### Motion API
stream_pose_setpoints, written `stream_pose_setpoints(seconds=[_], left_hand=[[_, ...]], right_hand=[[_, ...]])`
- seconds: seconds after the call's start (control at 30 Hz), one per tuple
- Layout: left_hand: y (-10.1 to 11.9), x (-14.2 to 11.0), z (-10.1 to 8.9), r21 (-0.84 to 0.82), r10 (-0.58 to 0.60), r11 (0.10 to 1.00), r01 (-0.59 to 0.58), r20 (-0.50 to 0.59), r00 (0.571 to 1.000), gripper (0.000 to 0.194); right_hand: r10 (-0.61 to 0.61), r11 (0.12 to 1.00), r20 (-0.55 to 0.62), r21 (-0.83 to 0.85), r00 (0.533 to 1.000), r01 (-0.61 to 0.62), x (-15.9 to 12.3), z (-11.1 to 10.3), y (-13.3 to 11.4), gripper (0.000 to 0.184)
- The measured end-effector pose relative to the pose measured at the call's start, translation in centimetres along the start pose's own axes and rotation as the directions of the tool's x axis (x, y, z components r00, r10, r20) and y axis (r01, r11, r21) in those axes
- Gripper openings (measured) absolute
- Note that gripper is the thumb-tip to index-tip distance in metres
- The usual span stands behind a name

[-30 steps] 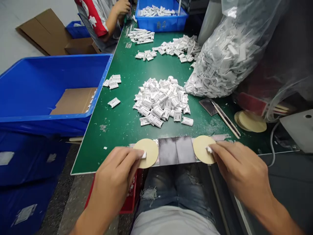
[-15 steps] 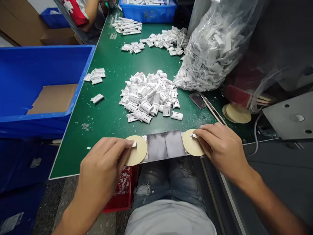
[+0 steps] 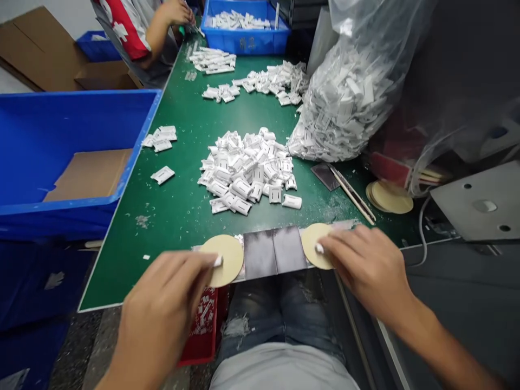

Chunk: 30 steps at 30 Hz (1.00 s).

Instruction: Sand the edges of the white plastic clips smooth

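My left hand (image 3: 166, 309) pinches a small white plastic part (image 3: 218, 261) and presses it on a round tan sanding disc (image 3: 222, 259) at the near edge of the green table (image 3: 182, 206). My right hand (image 3: 365, 268) holds another small white part (image 3: 319, 248) against a second tan disc (image 3: 313, 245). Between the two discs lie dark grey sandpaper sheets (image 3: 274, 251). A heap of white plastic parts (image 3: 247, 170) sits just beyond them.
A big blue bin (image 3: 49, 162) with cardboard inside stands left. A clear bag of white parts (image 3: 349, 97) lies at the right, spare discs (image 3: 390, 196) and sticks beside it. Another person's arm (image 3: 162, 21) works at the far end near a blue tray (image 3: 244, 27). A red crate (image 3: 201, 330) sits below.
Both hands have slid back toward me across the discs, each still pressing its white part. The head view has shifted slightly.
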State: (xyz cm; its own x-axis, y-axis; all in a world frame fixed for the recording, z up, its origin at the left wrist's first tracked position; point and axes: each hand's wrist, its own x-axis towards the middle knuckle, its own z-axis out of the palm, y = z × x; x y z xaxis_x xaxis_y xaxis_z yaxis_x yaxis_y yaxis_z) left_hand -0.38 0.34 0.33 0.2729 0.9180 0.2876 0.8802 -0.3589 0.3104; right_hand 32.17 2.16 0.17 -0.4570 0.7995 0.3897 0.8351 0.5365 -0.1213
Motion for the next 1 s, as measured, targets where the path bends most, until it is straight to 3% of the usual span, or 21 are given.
stream_pose_setpoints(seconds=[0.2, 0.37, 0.43, 0.5, 0.53, 0.57, 0.63, 0.73, 0.8, 0.87, 0.93, 1.0], left_hand=[[0.0, 0.3, 0.3, -0.062, 0.009, 0.998, -0.006, 0.040, 0.999, 0.015], [-0.2, -0.3, -0.1, -0.029, -0.016, 0.999, 0.016, -0.017, 1.000, 0.012], [-0.9, -1.7, -1.2, -0.131, 0.055, 0.991, -0.038, 0.124, 0.991, 0.010], [-1.6, -3.3, -2.7, -0.282, 0.143, 0.958, -0.054, 0.308, 0.941, 0.012], [-2.0, -3.8, -3.2, -0.337, 0.148, 0.941, -0.025, 0.346, 0.927, 0.016], [-2.2, -4.0, -3.6, -0.372, 0.106, 0.928, 0.027, 0.332, 0.937, 0.022], [-2.2, -3.2, -3.5, -0.429, -0.083, 0.890, 0.155, 0.181, 0.980, 0.024], [-1.3, -0.4, -1.9, -0.559, -0.346, 0.772, 0.303, 0.031, 0.938, 0.014], [-0.7, 1.1, -0.6, -0.592, -0.378, 0.735, 0.331, 0.047, 0.925, 0.010], [-0.3, 1.4, 0.3, -0.497, -0.310, 0.818, 0.290, 0.044, 0.950, 0.007], [-0.3, 0.9, 0.6, -0.325, -0.187, 0.930, 0.174, -0.008, 0.982, 0.005], [-0.2, 0.1, 0.7, -0.175, -0.077, 0.983, 0.063, -0.074, 0.994, 0.007]], right_hand=[[0.016, 1.000, 0.034, 0.027, 0.999, -0.017, 0.5, 0.5, 0.6, 0.012], [-0.005, 1.000, 0.007, 0.011, 1.000, 0.005, 0.3, 0.0, 0.2, 0.011], [-0.021, 0.996, 0.036, 0.087, 0.999, 0.018, -1.3, -1.0, -0.7, 0.014], [-0.005, 0.982, 0.080, 0.190, 0.997, -0.010, -3.1, -2.2, -1.6, 0.022], [0.026, 0.965, 0.078, 0.257, 0.997, -0.045, -3.8, -2.6, -2.0, 0.026], [0.085, 0.943, 0.063, 0.317, 0.994, -0.101, -4.1, -2.9, -2.3, 0.032], [0.243, 0.866, 0.022, 0.445, 0.970, -0.227, -3.6, -2.8, -2.6, 0.038], [0.482, 0.687, 0.024, 0.609, 0.876, -0.395, -1.1, -1.6, -2.4, 0.024], [0.552, 0.612, 0.049, 0.653, 0.832, -0.445, 0.2, -0.5, -2.1, 0.013], [0.515, 0.690, 0.030, 0.578, 0.857, -0.435, 0.5, 0.4, -1.7, 0.009], [0.358, 0.866, -0.031, 0.386, 0.933, -0.319, -0.2, 0.8, -1.3, 0.009], [0.181, 0.976, -0.093, 0.144, 0.979, -0.167, -1.1, 0.9, -1.0, 0.015]])
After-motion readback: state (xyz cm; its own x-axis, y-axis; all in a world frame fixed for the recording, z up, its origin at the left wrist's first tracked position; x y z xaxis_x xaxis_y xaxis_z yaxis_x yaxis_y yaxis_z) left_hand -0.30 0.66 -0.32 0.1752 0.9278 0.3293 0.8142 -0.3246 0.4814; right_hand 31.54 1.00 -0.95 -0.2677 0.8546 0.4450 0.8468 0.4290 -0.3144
